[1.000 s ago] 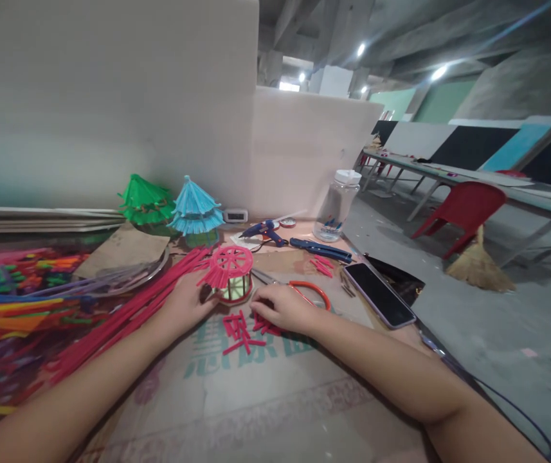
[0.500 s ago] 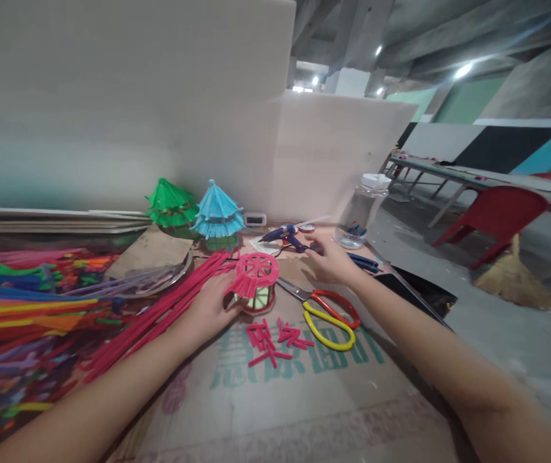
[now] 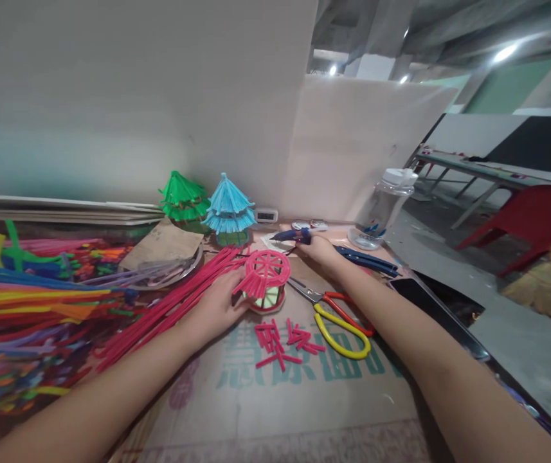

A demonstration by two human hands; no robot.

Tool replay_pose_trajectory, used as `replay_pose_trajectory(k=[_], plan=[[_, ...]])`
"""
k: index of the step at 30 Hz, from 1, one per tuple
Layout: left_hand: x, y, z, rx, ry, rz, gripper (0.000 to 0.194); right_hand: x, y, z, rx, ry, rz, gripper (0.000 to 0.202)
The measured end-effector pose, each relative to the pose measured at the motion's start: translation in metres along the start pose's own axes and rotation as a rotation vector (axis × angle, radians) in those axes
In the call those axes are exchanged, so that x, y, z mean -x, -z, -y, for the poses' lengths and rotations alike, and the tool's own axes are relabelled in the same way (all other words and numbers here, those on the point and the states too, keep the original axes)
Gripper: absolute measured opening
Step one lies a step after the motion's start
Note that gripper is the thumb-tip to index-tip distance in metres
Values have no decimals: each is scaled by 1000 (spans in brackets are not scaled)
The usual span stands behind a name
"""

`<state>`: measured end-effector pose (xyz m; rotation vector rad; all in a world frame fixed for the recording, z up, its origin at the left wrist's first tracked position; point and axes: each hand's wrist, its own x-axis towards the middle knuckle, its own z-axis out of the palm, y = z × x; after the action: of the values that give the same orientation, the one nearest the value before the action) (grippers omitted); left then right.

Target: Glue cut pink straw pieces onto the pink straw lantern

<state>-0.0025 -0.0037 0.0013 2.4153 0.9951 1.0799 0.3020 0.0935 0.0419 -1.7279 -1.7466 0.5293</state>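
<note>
My left hand (image 3: 223,299) is closed on the edge of a small pipe-cleaner pavilion, whose round pink roof frame (image 3: 268,267) is partly covered with short pink strips. Its pale green base (image 3: 266,298) shows below. At the back of the table, my right hand (image 3: 321,249) is wrapped round the handle of a blue glue gun (image 3: 292,236), with its nozzle pointing left. Scissors (image 3: 343,334) with one red and one yellow handle lie between the hands. Short cut pink pipe-cleaner pieces (image 3: 280,341) are scattered in front of the pavilion.
Long pink pipe cleaners (image 3: 173,305) lie beside my left arm, with a multicoloured heap (image 3: 24,321) further left. Green (image 3: 183,196) and blue (image 3: 229,202) pavilions stand behind. At right are a clear plastic bottle (image 3: 386,206), dark blue pliers (image 3: 369,259) and a phone (image 3: 436,315).
My right hand has closed round the glue gun's handle, where it was reaching with fingers apart. The view has turned slightly right. My left hand still holds the pavilion.
</note>
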Motion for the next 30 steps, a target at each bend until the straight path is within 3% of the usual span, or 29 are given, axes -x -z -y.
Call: replay_pose_trajectory(k=[5,10,14,20,24,30], plan=[[0,0,-1,49,55,23,43,13,11,5,1,-70,-65,20],[-1,2,-2,88,53,-12,39,39,27,29,-170,20,-105,32],[-2,6,-1,77,119,-100,38,84,38,39,-309,94,-113,32],[-6,11,-9,199,239,-184,37,157,33,24,-302,252,-58,26],[-6,12,-12,176,241,-174,39,166,23,19,-240,273,-25,24],[-2,10,-5,158,199,-174,39,162,21,19,-270,304,16,44]])
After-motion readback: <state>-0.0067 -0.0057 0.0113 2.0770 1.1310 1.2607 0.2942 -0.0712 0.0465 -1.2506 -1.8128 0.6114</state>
